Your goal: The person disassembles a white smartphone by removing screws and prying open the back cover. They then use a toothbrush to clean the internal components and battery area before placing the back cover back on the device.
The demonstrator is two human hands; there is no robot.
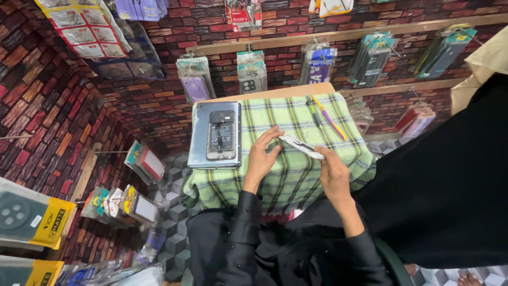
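My left hand (260,156) and my right hand (332,172) grasp a thin, flat white panel (300,146) between them, fingertips pinching it at either end; it sits tilted above the green checked cloth (296,175), smooth and hard-looking with a dark mark on its face. My sleeves are black, with small shiny dots on the left cuff.

The cloth is a soft woven plaid in pale green with dark lines, draped over a small wooden table (275,93) whose bare edge shows at the far side. To the left of my hands lies an opened phone (221,134), its dark insides exposed, resting on a glossy grey-blue slab (201,139) with rounded corners. At the far right of the cloth lie slim tools (324,117), one yellow and purple, one dark green.

Beyond the table, the wall (159,106) carries a red and dark brick pattern. Clear rectangular packets (196,79) hang from wooden rails, holding phone cases in purple, grey, blue and teal. At lower left, a yellow-edged box (32,220) shows a dark green case; more flat packets hang near it.
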